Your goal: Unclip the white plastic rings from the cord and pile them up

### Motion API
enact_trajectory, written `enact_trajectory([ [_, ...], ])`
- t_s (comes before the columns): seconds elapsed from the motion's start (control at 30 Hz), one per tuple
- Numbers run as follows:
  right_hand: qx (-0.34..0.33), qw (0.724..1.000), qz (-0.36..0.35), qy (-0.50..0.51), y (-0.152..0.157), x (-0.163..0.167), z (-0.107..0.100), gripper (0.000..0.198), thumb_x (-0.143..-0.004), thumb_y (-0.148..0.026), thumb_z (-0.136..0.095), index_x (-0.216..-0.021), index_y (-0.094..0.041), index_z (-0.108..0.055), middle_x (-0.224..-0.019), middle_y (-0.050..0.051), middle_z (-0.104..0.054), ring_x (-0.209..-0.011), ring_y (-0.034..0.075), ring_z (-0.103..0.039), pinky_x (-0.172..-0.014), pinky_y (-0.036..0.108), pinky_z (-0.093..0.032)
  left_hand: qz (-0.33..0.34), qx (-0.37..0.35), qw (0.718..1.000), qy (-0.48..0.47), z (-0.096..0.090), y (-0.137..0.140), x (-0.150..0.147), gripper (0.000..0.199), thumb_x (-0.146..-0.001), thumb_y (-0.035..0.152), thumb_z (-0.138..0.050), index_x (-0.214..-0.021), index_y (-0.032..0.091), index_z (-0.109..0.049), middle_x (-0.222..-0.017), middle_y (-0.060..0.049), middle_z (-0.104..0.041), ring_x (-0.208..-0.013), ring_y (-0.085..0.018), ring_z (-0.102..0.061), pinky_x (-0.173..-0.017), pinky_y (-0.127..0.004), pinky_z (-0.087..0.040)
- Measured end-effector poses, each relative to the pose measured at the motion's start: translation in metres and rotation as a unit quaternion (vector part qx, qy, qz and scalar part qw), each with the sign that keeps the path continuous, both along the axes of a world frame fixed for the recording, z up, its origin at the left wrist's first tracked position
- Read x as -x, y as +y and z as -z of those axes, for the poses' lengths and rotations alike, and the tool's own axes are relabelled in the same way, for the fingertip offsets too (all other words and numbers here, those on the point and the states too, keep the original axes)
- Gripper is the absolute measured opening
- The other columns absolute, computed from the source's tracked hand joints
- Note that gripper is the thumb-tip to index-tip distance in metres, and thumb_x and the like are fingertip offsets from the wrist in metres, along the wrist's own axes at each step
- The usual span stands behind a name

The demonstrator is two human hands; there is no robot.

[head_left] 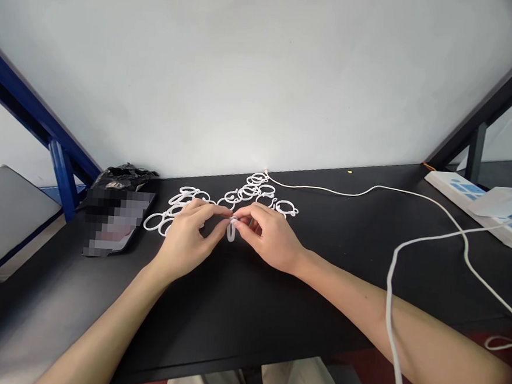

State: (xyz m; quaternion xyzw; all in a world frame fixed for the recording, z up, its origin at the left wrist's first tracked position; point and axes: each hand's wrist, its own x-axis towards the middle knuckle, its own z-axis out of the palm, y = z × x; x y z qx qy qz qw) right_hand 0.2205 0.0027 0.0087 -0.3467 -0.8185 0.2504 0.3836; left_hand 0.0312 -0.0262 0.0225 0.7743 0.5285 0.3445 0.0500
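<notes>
Over the black table, my left hand (192, 231) and my right hand (270, 234) meet fingertip to fingertip. Between them they pinch a small white ring (231, 231), seen nearly edge-on and hanging below the fingers. Thumb and forefinger of each hand are closed on its top, so that part is hidden. Several white rings with small hooks or eyelets (286, 207) lie loosely just beyond my right hand. More white rings (154, 222) lie beside and behind my left hand, which covers some of them.
A phone-like device (138, 213), partly blurred out, lies at the left near a crumpled black plastic bag (125, 174). A white cable (391, 271) crosses the right side, passing over my right forearm. White-and-blue packaging (478, 207) is at the far right. Blue frame bars (62, 167) stand left.
</notes>
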Motion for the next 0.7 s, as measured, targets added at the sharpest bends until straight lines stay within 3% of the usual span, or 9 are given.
enact_trajectory([
  [0.4,-0.021,1.0,0.015,0.003,-0.001,0.0011,-0.0005,0.016,-0.094,-0.023,-0.055,-0.101,-0.021,-0.069,-0.087,0.002,-0.069,-0.078,0.014,-0.064,-0.072,0.027,-0.05,0.027,-0.03,0.999,-0.01,0.0034,0.0011,0.0004,0.007,-0.086,0.027,-0.061,-0.091,0.024,-0.066,-0.091,0.0,-0.071,-0.092,-0.019,-0.059,-0.081,-0.033,-0.05],
  [0.7,0.148,0.986,0.016,0.08,-0.0034,0.0025,0.0,0.018,-0.093,-0.031,-0.056,-0.098,-0.02,-0.07,-0.074,-0.002,-0.07,-0.059,0.011,-0.065,-0.062,0.024,-0.052,0.019,-0.033,0.999,-0.013,0.0068,-0.0002,-0.0046,0.005,-0.087,0.024,-0.06,-0.09,0.024,-0.064,-0.09,0.0,-0.069,-0.089,-0.018,-0.057,-0.077,-0.031,-0.047],
])
